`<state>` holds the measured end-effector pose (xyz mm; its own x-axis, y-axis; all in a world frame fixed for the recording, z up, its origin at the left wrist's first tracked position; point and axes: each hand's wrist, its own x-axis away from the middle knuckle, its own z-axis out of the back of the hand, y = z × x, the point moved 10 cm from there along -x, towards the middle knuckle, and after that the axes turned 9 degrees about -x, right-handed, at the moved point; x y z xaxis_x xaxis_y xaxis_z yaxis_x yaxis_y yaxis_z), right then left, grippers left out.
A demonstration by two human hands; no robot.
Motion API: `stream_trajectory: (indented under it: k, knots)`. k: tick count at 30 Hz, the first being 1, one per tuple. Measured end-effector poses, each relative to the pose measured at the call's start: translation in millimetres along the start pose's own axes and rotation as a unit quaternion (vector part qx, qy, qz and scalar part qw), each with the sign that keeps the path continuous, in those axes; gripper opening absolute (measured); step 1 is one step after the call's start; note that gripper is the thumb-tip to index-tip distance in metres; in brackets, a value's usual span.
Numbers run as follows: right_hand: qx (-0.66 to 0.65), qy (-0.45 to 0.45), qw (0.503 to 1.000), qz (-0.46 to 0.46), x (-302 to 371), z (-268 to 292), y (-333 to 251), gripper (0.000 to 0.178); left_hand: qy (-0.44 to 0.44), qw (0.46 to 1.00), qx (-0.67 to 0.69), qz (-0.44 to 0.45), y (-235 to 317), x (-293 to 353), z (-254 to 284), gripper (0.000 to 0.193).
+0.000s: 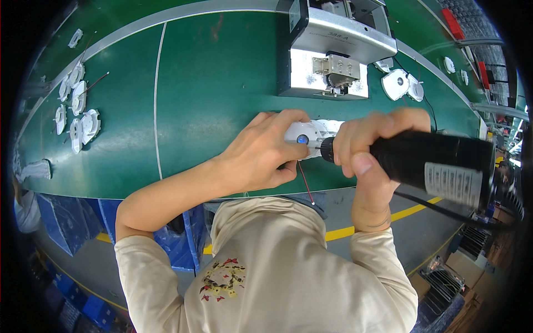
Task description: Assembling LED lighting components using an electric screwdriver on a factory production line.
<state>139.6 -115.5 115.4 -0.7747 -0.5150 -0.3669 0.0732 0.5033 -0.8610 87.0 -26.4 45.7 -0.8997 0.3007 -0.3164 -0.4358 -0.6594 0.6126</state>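
the white plastic housing (320, 131) lay flat on the green worktop (211, 83), near the edge closest to the person and just in front of the silver screw feeder (328, 61). the left hand (272, 144) had it in a narrow grip at its left end, fingers along the far side and thumb at the near side, by a blue round centre (302, 139). the right hand (377, 136) was wrapped firmly around the front of a black electric screwdriver (411, 150).

the relation that counted was between screwdriver and housing: the housing lay to the left of the right hand's grip, with the screwdriver's nose over its right side. the housing's visible length ran left to right, and the screwdriver's long axis spread rightward from it in this view. both hands were close, but only the left held the housing; whether the bit touched it could not be told.

counted, there were one screwdriver with one black cord (438, 206), one screw feeder, and one thin red-and-black lead (306, 183) hanging from the housing toward the person. about six loose white parts (79, 97) lay in a group far to the left, and three more (395, 84) sat just right of the feeder, one partly hidden. whether the held piece was one part or two stacked could not be made out.
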Motion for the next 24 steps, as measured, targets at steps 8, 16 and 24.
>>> stream_trajectory:
  k: [8, 16, 24]
  knots:
    - [-0.078, -0.116, 0.983, 0.121, -5.2, 18.2, -78.1, 0.059, 0.000, 0.986, -0.150, 0.066, -17.2, -9.7, 80.5, 0.034]
    - [-0.016, -0.034, 0.991, 0.131, 3.7, 30.8, -71.5, 0.047, 0.203, 0.912, -0.341, 0.103, -208.1, -88.0, 186.7, 0.035]
    - [-0.019, 0.023, 0.991, 0.127, 8.5, 28.2, -60.8, 0.045, 0.098, 0.914, -0.390, 0.052, -263.4, -254.8, 103.9, 0.056]
